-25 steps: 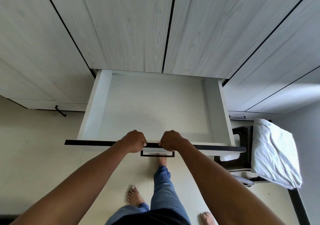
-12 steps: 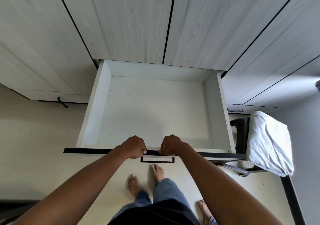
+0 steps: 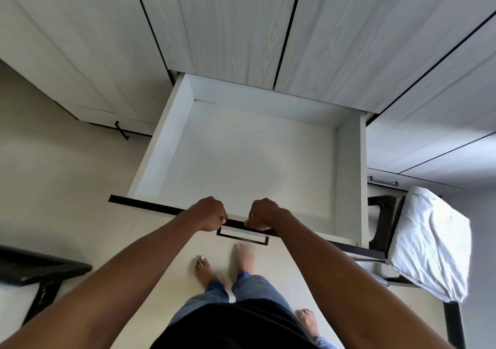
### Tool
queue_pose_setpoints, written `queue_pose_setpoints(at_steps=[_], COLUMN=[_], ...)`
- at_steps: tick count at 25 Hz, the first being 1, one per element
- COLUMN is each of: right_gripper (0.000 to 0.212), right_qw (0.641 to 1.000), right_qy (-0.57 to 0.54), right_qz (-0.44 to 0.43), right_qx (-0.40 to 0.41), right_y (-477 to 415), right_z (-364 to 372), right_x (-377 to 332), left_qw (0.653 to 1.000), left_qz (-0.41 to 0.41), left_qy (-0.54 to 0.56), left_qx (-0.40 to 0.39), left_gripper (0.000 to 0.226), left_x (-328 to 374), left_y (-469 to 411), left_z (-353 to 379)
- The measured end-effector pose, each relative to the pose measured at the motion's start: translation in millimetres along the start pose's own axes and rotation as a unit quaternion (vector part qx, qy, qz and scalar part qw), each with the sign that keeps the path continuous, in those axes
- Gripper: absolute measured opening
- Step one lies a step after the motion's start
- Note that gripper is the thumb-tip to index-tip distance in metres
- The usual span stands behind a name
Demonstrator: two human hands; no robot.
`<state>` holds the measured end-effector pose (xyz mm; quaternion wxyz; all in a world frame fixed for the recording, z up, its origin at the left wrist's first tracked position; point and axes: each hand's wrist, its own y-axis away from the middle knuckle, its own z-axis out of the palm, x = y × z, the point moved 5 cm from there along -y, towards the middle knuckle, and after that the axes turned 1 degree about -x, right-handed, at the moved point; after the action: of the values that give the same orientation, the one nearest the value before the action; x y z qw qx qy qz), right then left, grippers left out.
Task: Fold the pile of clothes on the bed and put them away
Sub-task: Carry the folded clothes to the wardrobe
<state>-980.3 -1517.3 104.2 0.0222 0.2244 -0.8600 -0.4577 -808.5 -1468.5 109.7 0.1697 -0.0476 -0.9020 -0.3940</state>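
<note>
- A dark piece of furniture [image 3: 40, 271] sits at the far left edge, well left of the drawer and nearer the camera; what it is cannot be told.
- A small black handle [image 3: 122, 130] sticks out of a low cabinet front just left of the drawer's back corner.
- The drawer [image 3: 166, 144] stands out from under the pale wood-grain cabinet doors [image 3: 228, 26], and its white bottom and side walls are in plain sight. A thin black strip [image 3: 145, 204] runs along the top of its front panel.
- The left hand [image 3: 210, 214] grips that front edge left of the drawer's middle. Its fingers [image 3: 221, 214] are curled tight over the black strip, with the knuckles up.
- The drawer's black loop handle [image 3: 243, 237] hangs on the front panel just below the gap between the two hands, and neither hand touches it.
- The right hand [image 3: 264, 214] grips the same edge just right of the middle, close beside the left hand but apart from it. Its fingers [image 3: 252, 218] are also wrapped round the strip.
- Two bare feet [image 3: 204, 271] and blue jeans legs [image 3: 249, 287] stand on the pale floor [image 3: 53, 174] in front of the drawer.
- A dark chair [image 3: 386, 214] stands against the drawer's right side. A folded white cloth [image 3: 429, 241] lies on it, well clear of both hands.
</note>
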Motion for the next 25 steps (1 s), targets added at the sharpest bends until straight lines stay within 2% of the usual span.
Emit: queue_pose_setpoints(at_steps=[4,7,11,14,17,22,25], right_gripper=[0.041,0.039,0.037,0.038,0.042,0.054,0.054], right_qw=[0.999,0.996,0.981,0.966,0.955,0.941,0.92], right_qy=[-0.033,-0.068,-0.124,-0.121,-0.09,0.039,0.123], right_qz=[-0.008,-0.025,-0.07,-0.12,-0.182,-0.29,-0.351], right_qx=[-0.023,0.042,0.134,0.195,0.215,0.171,0.126], right_y=[-5,-14,-26,-30,-33,-48,-46], right_z=[-22,-36,-58,-74,-70,-35,2], right_x=[-6,-31,-104,-185,-291,-483,-588], left_qw=[0.998,0.987,0.959,0.927,0.909,0.874,0.83], left_qz=[-0.013,-0.033,-0.104,-0.15,-0.202,-0.3,-0.38], left_qy=[0.037,0.081,0.099,0.092,0.076,0.1,0.154], left_qx=[0.046,0.132,0.245,0.33,0.357,0.369,0.378], left_gripper=[0.022,0.023,0.043,0.047,0.055,0.062,0.066], left_x=[-7,-22,-83,-149,-227,-346,-410], left_y=[5,20,65,115,175,280,350], left_z=[-7,-26,-47,-47,-19,38,86])
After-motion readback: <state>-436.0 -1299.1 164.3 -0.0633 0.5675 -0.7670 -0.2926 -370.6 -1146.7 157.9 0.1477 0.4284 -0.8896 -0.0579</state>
